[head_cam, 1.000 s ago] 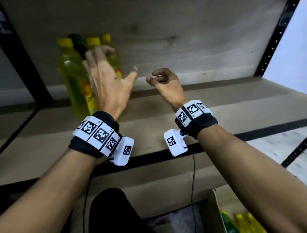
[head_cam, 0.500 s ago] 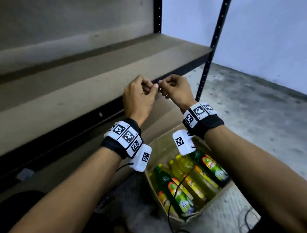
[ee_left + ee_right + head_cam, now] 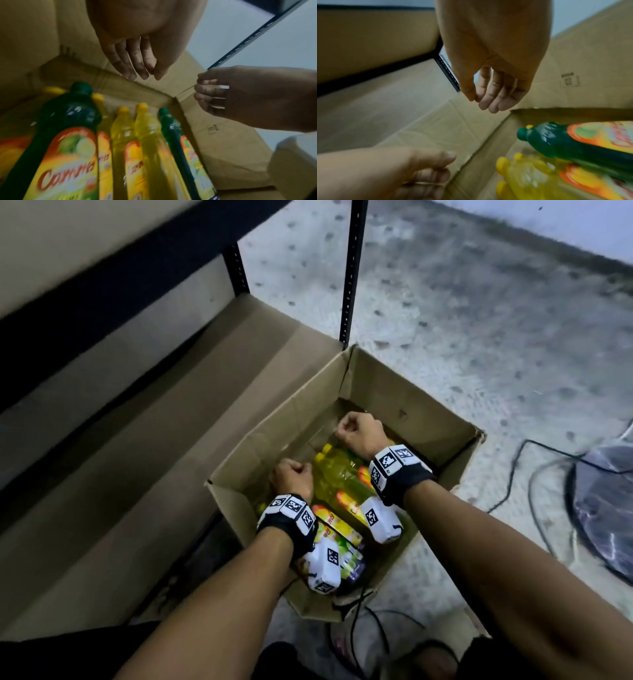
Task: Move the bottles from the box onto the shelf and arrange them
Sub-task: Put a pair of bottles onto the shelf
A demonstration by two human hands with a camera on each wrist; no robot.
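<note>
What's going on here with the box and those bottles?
A person is reaching both hands into an open cardboard box on the floor beside a shelf. Yellow bottles and green bottles lie in it. The left hand and right hand hover over the bottle necks, fingers loosely curled, holding nothing yet.
</note>
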